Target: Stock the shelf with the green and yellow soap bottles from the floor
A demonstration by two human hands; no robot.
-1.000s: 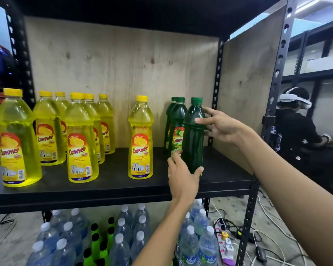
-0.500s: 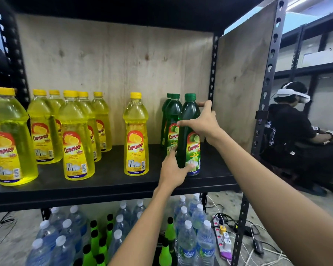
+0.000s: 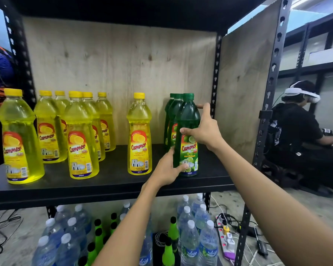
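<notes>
Head view: the front green bottle (image 3: 188, 116) is held upright on the shelf (image 3: 104, 181) toward 3 o'clock — gripped at mid-height by the right hand (image 3: 206, 131) from 3 o'clock, pinched near the base by the left hand (image 3: 166, 169) from 7 o'clock. Two green bottles (image 3: 172, 118) are lined behind it; seven yellow bottles (image 3: 139, 135) are counted toward 9 o'clock.

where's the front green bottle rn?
Head view: the front green bottle stands at the right end of the shelf, ahead of the other green bottles and right of a lone yellow bottle. The right hand grips its middle, the left hand its base.
</notes>
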